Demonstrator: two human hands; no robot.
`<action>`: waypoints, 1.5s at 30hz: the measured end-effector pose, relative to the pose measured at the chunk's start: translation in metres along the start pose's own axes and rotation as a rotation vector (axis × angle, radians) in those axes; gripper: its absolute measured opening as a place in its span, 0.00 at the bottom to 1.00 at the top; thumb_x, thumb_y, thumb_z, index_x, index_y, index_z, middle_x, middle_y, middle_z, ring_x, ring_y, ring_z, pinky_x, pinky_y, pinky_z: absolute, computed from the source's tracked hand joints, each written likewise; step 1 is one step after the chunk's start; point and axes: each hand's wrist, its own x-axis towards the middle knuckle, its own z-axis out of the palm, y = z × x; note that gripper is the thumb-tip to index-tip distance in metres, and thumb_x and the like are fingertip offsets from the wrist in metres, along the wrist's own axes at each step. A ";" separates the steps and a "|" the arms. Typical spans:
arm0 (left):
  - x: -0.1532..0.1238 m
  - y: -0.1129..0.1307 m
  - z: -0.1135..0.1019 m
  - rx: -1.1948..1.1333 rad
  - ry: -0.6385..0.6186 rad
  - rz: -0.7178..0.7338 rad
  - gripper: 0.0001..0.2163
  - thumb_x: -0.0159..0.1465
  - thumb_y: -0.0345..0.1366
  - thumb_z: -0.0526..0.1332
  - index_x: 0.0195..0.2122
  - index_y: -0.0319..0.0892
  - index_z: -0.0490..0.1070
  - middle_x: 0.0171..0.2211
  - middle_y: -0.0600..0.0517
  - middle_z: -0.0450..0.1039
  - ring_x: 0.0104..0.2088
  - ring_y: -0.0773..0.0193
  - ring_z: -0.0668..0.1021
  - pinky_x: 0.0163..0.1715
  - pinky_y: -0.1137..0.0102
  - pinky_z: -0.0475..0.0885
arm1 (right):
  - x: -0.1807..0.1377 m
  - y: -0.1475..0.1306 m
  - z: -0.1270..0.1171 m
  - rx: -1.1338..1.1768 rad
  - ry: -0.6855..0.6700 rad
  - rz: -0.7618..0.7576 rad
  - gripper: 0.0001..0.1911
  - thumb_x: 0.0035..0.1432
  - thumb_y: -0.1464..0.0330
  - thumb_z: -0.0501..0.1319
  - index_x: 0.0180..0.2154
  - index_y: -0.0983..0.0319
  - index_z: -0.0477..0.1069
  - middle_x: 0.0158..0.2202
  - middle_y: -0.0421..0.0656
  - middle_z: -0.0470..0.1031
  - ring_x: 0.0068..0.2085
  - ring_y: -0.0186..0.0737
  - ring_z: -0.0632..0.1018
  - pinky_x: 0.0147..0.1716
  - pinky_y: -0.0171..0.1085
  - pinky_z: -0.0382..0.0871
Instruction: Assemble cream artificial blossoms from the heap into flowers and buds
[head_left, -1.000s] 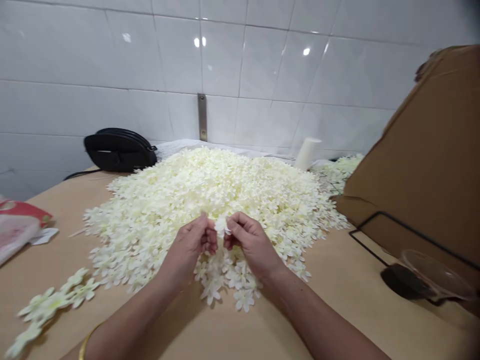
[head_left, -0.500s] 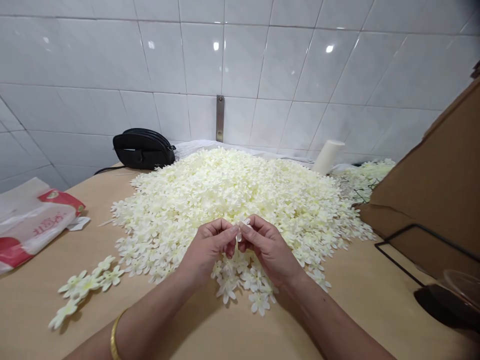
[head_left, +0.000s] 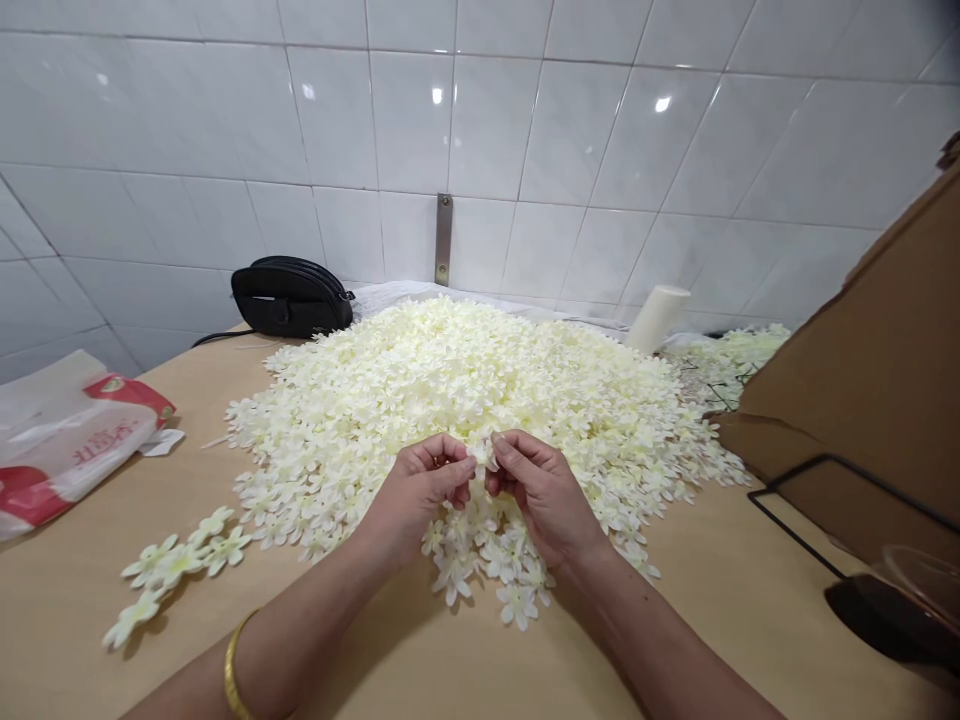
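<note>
A large heap of cream-white fabric flowers [head_left: 465, 390] covers the middle of the tan table [head_left: 735, 590]. My left hand [head_left: 420, 495] and my right hand [head_left: 540, 490] meet at the heap's near edge. Both pinch the same small white flower [head_left: 482, 455] between thumb and fingertips. A gold bangle [head_left: 234, 670] sits on my left wrist. Loose flowers lie on the table right under my hands.
A short row of flowers [head_left: 176, 570] lies apart at the front left. A red-and-white plastic bag [head_left: 67, 445] rests at the left edge. A black pouch [head_left: 289, 297] and a white cylinder [head_left: 658, 316] stand by the tiled wall. A cardboard box [head_left: 877, 390] and a black wire stand [head_left: 862, 520] fill the right.
The camera has swung left and settled, showing the bag. My hands stay together on the small flower, with fingers shifting slightly around it.
</note>
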 end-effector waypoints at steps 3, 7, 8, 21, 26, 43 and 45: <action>0.001 -0.001 -0.002 -0.012 0.027 0.009 0.05 0.51 0.33 0.62 0.23 0.40 0.66 0.15 0.58 0.63 0.19 0.73 0.65 0.23 0.75 0.59 | 0.002 0.000 -0.001 0.055 0.062 -0.001 0.14 0.48 0.60 0.62 0.21 0.63 0.65 0.19 0.35 0.64 0.21 0.27 0.66 0.23 0.30 0.58; 0.001 -0.001 -0.003 -0.035 0.064 0.014 0.04 0.50 0.31 0.62 0.23 0.40 0.66 0.15 0.58 0.63 0.19 0.73 0.64 0.24 0.75 0.59 | 0.002 -0.001 -0.001 0.097 0.052 0.032 0.14 0.44 0.62 0.65 0.20 0.63 0.64 0.18 0.35 0.64 0.21 0.27 0.66 0.23 0.30 0.58; 0.001 -0.001 -0.003 -0.038 0.069 0.013 0.04 0.50 0.31 0.62 0.23 0.40 0.66 0.15 0.58 0.63 0.19 0.73 0.64 0.23 0.75 0.59 | 0.002 -0.001 -0.001 0.097 0.046 0.041 0.14 0.44 0.62 0.65 0.20 0.63 0.63 0.18 0.35 0.64 0.20 0.27 0.66 0.23 0.30 0.58; 0.005 0.003 -0.007 -0.089 0.104 0.050 0.03 0.48 0.27 0.61 0.21 0.38 0.66 0.15 0.58 0.64 0.18 0.73 0.65 0.23 0.75 0.61 | 0.000 -0.003 -0.001 0.036 0.012 0.072 0.13 0.44 0.62 0.64 0.23 0.63 0.63 0.18 0.35 0.65 0.21 0.29 0.67 0.24 0.30 0.60; 0.007 0.002 -0.011 -0.090 0.137 0.061 0.04 0.47 0.26 0.62 0.21 0.39 0.66 0.16 0.58 0.63 0.17 0.74 0.65 0.20 0.76 0.60 | -0.001 0.000 -0.001 0.011 -0.040 0.073 0.16 0.49 0.58 0.60 0.21 0.62 0.60 0.19 0.35 0.64 0.22 0.29 0.68 0.25 0.31 0.62; 0.008 0.002 -0.007 -0.148 0.140 0.039 0.10 0.45 0.24 0.60 0.29 0.40 0.69 0.21 0.60 0.62 0.15 0.78 0.63 0.17 0.78 0.58 | -0.003 0.002 -0.001 -0.085 -0.017 0.023 0.13 0.50 0.60 0.60 0.25 0.62 0.64 0.21 0.35 0.65 0.23 0.29 0.69 0.26 0.31 0.63; 0.007 0.003 -0.007 -0.119 0.144 0.039 0.12 0.46 0.24 0.60 0.33 0.41 0.70 0.20 0.60 0.62 0.16 0.77 0.63 0.17 0.78 0.59 | -0.003 0.002 -0.001 -0.062 -0.035 0.028 0.14 0.51 0.59 0.59 0.24 0.62 0.63 0.21 0.35 0.64 0.23 0.30 0.69 0.26 0.31 0.63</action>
